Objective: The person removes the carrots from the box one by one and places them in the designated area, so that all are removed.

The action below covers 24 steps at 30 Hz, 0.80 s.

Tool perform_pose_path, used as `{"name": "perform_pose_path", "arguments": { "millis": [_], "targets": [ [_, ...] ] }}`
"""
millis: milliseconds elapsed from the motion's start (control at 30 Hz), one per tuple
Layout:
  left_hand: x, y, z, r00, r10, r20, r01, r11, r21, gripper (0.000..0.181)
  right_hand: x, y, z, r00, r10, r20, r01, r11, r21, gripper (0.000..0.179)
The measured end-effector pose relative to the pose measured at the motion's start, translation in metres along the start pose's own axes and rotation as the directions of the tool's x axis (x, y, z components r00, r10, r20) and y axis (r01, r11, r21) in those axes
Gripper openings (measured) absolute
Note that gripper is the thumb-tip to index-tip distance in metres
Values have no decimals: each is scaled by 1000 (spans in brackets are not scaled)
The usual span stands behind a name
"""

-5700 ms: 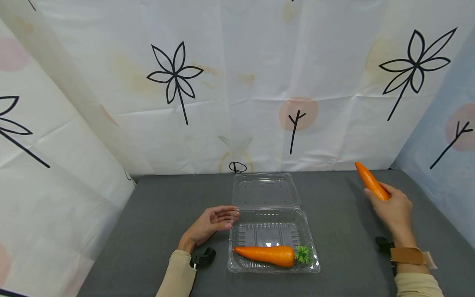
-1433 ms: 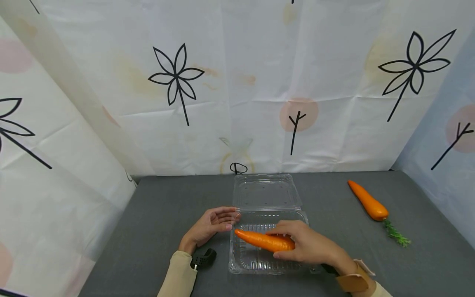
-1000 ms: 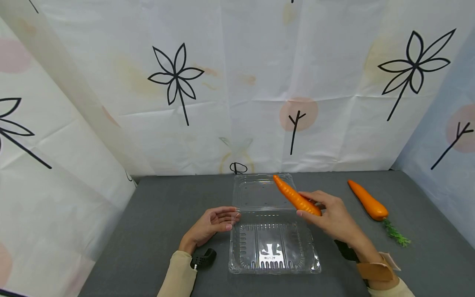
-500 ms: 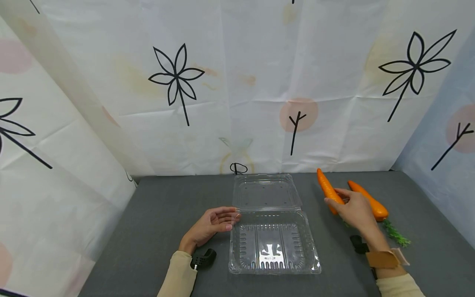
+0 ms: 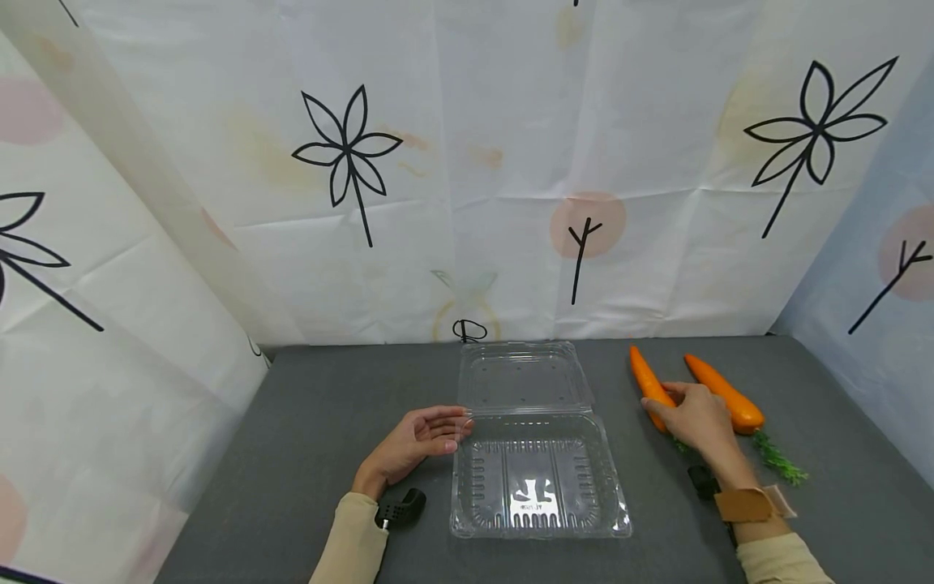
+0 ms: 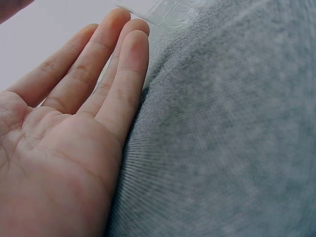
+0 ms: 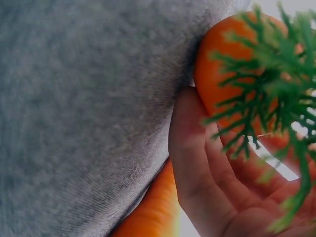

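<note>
My right hand [image 5: 699, 415] grips an orange carrot [image 5: 644, 375] with green leaves, down at the grey tabletop right of the container. In the right wrist view, the leaves [image 7: 276, 74] cover much of its thick end, and the fingers curl beside it. Just right of that hand lies a second carrot [image 5: 733, 401], its leafy top toward the front. A clear plastic clamshell container [image 5: 540, 466] stands with its lid [image 5: 524, 375] folded back; nothing lies inside. Beside its left edge is my left hand [image 5: 403, 448], fingers extended, fingertips at the container's wall.
The grey table [image 5: 328, 389] meets a white patterned cloth backdrop [image 5: 467, 162] at the rear. Cloth walls also rise at the left and right sides.
A carrot was set down at the right. My right hand then took the other carrot out of the container, carried it right and lowered it to the table. The left hand stays put.
</note>
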State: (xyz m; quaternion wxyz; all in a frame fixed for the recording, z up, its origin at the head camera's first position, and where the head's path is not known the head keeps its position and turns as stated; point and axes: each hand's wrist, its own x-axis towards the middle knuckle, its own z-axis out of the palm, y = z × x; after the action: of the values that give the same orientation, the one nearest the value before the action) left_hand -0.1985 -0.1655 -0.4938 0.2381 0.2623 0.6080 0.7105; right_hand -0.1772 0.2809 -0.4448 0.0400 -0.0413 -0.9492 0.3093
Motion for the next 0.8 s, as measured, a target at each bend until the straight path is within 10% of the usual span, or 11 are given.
{"name": "perform_pose_path", "arguments": {
  "millis": [800],
  "targets": [
    [0,1,0,1000,-8,2,8,1000,-10,62,-5,-11,-5,998,53,26,-52,997,-49,68]
  ]
}}
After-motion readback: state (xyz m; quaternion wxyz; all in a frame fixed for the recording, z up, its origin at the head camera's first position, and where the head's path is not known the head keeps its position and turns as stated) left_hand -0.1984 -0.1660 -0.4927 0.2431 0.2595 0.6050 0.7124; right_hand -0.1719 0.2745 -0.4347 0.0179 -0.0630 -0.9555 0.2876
